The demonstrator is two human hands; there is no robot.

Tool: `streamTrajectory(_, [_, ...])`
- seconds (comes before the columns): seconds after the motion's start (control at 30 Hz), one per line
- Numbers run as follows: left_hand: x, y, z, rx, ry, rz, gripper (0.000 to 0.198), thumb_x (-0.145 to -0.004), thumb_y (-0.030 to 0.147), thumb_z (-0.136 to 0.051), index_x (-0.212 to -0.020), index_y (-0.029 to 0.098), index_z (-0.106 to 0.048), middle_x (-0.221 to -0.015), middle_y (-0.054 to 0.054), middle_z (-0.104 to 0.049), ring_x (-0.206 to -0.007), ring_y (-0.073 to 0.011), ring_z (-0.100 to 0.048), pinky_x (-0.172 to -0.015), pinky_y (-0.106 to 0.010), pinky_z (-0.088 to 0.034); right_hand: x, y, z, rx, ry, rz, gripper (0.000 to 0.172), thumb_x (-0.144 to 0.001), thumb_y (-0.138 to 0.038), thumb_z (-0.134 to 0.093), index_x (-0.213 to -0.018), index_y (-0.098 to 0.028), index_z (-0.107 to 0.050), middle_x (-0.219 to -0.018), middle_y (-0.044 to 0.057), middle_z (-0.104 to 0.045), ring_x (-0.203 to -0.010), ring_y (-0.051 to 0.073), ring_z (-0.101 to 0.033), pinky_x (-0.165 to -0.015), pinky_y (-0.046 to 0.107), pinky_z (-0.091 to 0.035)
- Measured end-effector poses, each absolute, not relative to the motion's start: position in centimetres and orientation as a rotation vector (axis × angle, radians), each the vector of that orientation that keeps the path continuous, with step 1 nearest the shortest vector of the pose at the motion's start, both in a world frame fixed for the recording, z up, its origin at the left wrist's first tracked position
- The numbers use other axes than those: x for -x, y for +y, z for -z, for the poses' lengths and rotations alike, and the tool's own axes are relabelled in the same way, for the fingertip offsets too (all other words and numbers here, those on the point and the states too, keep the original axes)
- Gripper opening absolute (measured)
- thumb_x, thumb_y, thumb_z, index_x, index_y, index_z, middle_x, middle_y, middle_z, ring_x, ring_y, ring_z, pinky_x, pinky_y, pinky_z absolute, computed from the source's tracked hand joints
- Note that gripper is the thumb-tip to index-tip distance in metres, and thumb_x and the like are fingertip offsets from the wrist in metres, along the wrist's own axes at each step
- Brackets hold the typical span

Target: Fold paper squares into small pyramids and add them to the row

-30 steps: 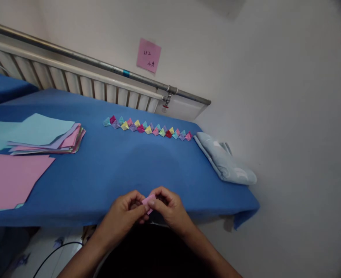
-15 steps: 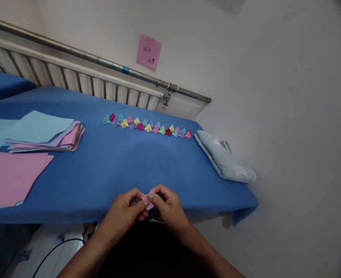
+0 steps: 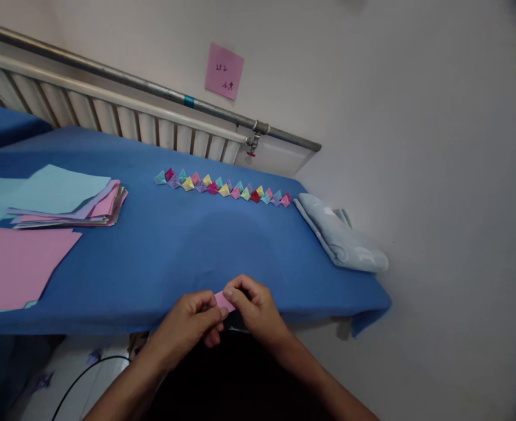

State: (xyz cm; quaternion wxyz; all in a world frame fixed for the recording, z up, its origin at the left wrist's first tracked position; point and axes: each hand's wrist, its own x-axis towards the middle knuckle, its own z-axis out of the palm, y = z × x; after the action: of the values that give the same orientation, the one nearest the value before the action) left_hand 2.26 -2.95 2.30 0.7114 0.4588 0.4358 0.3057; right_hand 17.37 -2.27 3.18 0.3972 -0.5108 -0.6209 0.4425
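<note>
A small folded piece of pink paper point(image 3: 224, 301) is pinched between my two hands, near the front edge of the blue-covered surface point(image 3: 152, 257). My left hand point(image 3: 196, 321) grips its lower left part, thumb on top. The thumb and forefinger of my right hand point(image 3: 253, 301) close on its upper right end. Farther back lies a zigzag double row of small folded paper pieces point(image 3: 223, 190) in many colours. On the left are a stack of coloured sheets point(image 3: 65, 190) and some larger pink sheets point(image 3: 21, 266).
A folded light-blue cloth point(image 3: 339, 234) lies at the right end. Behind the surface run a radiator point(image 3: 126, 121) and a metal pipe point(image 3: 144, 86). A pink note point(image 3: 224, 70) is on the wall. A black cable point(image 3: 86, 368) curves below at left.
Both hands have shifted slightly on the pink paper. More of it shows between my fingers, and my left thumb sits lower on it. The view has moved a little.
</note>
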Motion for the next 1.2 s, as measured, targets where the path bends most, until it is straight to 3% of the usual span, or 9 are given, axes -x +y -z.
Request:
streamTrajectory(0.1, [-2.3,-2.9,-2.1,-1.037,0.991,-0.69,0.029,-0.069,0.043,-0.063,-0.061,0.017,-0.051,-0.052,0.003,-0.056,-0.046,-0.0099,-0.051,-0.05,-0.024,-0.04,-17.4,-2.2,-3.1,1.314,-1.594,-1.041,0.018,-0.08,-0.03,-0.053,-0.066,-0.019,-0.055,-0.063,-0.004,-0.05,-0.062,0.01,-0.046,-0.063,0.023,-0.038])
streamTrajectory(0.23, [-2.2,-2.8,-1.9,-1.052,0.97,-0.677,0.031,-0.069,0.045,-0.063,-0.062,0.017,-0.051,-0.054,0.003,-0.056,-0.047,-0.01,-0.052,-0.05,-0.024,-0.04,-17.5,-2.0,-3.1,1.298,-1.555,-1.248,0.018,-0.081,-0.033,-0.054,-0.071,-0.019,-0.056,-0.062,-0.004,-0.048,-0.058,0.01,-0.044,-0.059,0.022,-0.038])
streamTrajectory(0.33, [-2.1,-2.8,-1.7,-1.08,0.964,-0.67,0.034,-0.071,0.048,-0.061,-0.062,0.017,-0.051,-0.054,0.004,-0.054,-0.047,-0.0101,-0.051,-0.051,-0.024,-0.04,-17.4,-1.9,-3.4,1.284,-1.625,-1.22,0.016,-0.08,-0.031,-0.055,-0.07,-0.019,-0.057,-0.063,-0.004,-0.049,-0.061,0.01,-0.045,-0.061,0.022,-0.038])
streamTrajectory(0.5, [-1.4,-2.4,-2.1,-1.196,0.934,-0.655,0.033,-0.075,0.051,-0.059,-0.072,0.018,-0.056,-0.063,0.002,-0.058,-0.059,-0.0122,-0.055,-0.059,-0.024,-0.042,-17.4,-1.9,-3.8,1.276,-1.652,-1.22,0.018,-0.08,-0.031,-0.056,-0.067,-0.019,-0.057,-0.064,-0.003,-0.053,-0.063,0.01,-0.048,-0.064,0.023,-0.039])
streamTrajectory(0.67, [-0.7,-2.2,-2.9,-1.224,1.0,-0.764,0.03,-0.077,0.047,-0.058,-0.066,0.019,-0.057,-0.061,0.002,-0.058,-0.061,-0.0124,-0.053,-0.061,-0.023,-0.04,-18.4,-2.2,-4.1,1.27,-1.539,-1.404,0.02,-0.08,-0.038,-0.058,-0.085,-0.019,-0.062,-0.068,-0.003,-0.055,-0.059,0.009,-0.047,-0.058,0.022,-0.038])
streamTrajectory(0.93, [-1.1,-2.6,-2.9,-1.134,1.022,-0.833,0.028,-0.075,0.044,-0.059,-0.064,0.019,-0.059,-0.061,-0.001,-0.063,-0.062,-0.0143,-0.057,-0.065,-0.026,-0.044,-18.8,-3.0,-4.2,1.314,-1.684,-1.235,0.028,-0.084,-0.037,-0.054,-0.063,-0.018,-0.055,-0.06,-0.004,-0.048,-0.058,0.01,-0.042,-0.055,0.022,-0.034])
streamTrajectory(1.1, [-1.3,-2.2,-2.9,-1.086,0.965,-0.802,0.026,-0.072,0.043,-0.063,-0.077,0.018,-0.062,-0.068,0.0,-0.065,-0.066,-0.0136,-0.06,-0.065,-0.025,-0.046,-18.7,-2.7,-4.1,1.33,-1.673,-1.219,0.029,-0.082,-0.037,-0.054,-0.059,-0.019,-0.049,-0.056,-0.005,-0.044,-0.055,0.009,-0.038,-0.053,0.022,-0.032])
streamTrajectory(1.2, [-1.3,-2.1,-2.9,-1.046,0.973,-0.823,0.026,-0.07,0.043,-0.065,-0.073,0.018,-0.06,-0.062,0.001,-0.062,-0.061,-0.0126,-0.058,-0.062,-0.025,-0.046,-18.6,-2.6,-4.1,1.345,-1.622,-1.286,0.027,-0.081,-0.037,-0.055,-0.061,-0.019,-0.05,-0.056,-0.005,-0.043,-0.054,0.009,-0.037,-0.052,0.022,-0.03])
